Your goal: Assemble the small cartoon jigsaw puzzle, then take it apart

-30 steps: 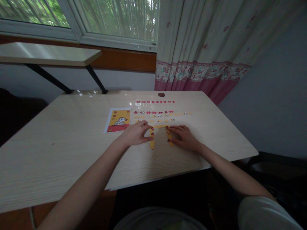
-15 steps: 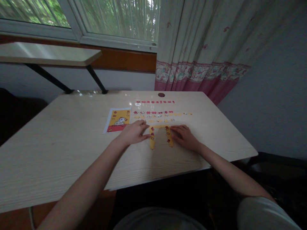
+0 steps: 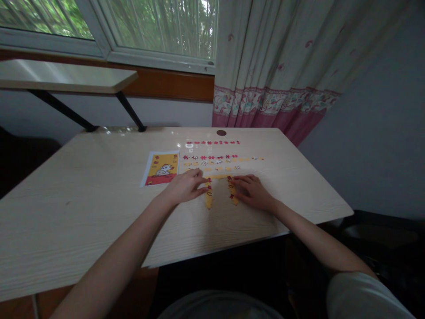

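A joined run of yellow jigsaw pieces (image 3: 217, 177) lies on the table in a three-sided shape, with a top row and two strips coming down toward me. My left hand (image 3: 184, 187) rests at the left strip (image 3: 208, 201), its index finger and thumb apart and touching the strip's edge. On the other side, my right hand (image 3: 254, 191) has its fingers stretched out onto the right strip (image 3: 231, 187). Red and dark prints mark both strips. Beyond the shape, loose yellow and white pieces (image 3: 208, 169) lie in rows, partly hidden by my left hand.
A picture card (image 3: 162, 169) with a white animal on yellow and red lies left of the pieces. Farther back are rows of red pieces (image 3: 212, 142). A raised shelf (image 3: 73, 79) stands at the back left, and a curtain (image 3: 259, 102) hangs behind the table (image 3: 83, 212).
The view has shifted slightly. My right hand's fingers reach a little farther over the right strip, which sits slightly closer to the left one. The left hand stays at its strip.
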Motion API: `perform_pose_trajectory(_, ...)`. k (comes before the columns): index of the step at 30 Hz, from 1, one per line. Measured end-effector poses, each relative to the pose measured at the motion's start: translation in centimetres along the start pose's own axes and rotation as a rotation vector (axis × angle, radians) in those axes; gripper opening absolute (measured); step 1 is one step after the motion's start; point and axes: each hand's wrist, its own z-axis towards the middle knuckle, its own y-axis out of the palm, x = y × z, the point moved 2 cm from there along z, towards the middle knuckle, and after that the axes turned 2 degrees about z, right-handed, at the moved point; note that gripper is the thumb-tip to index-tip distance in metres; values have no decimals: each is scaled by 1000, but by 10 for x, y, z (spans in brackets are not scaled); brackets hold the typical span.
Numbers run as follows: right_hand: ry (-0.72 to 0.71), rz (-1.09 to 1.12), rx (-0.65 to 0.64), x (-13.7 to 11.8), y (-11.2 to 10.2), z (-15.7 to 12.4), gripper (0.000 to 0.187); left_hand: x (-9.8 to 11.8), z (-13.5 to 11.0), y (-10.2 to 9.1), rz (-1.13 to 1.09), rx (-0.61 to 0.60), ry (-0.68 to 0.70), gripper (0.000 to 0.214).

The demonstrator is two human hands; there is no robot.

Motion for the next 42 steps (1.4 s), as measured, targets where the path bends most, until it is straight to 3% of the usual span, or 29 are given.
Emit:
perform_pose_trajectory(12, -2, 0, 2, -1, -2, 0, 45, -3, 1, 4, -20, 8, -2, 39)
perform_pose_trajectory(16, -82, 7, -42, 3, -8, 9, 44, -1, 2, 2, -14, -3, -1, 36)
perform_pose_trajectory(20, -187, 37, -85, 12, -25, 43, 31, 1, 2, 2, -12, -6, -5, 36)
perform_pose_trajectory(22, -166, 14, -79, 21, -34, 72, 26, 1, 2, 3, -8, -5, -12, 36)
perform_pose_trajectory(28, 165, -101, -77, 59, -43, 162, 22, 1, 2, 4, 10, -7, -27, 34)
perform_pose_trajectory(31, 242, -150, -33, 70, -37, 193, 27, 4, 3, 3, 13, -6, -33, 35)
perform_pose_trajectory(35, 283, -174, -40, 74, -28, 215, 27, 6, 2, 3, 18, 3, -26, 35)
perform_pose_trajectory(42, 347, -172, -122, 78, -25, 231, 15, 5, 2, 5, 57, 30, 2, 34)
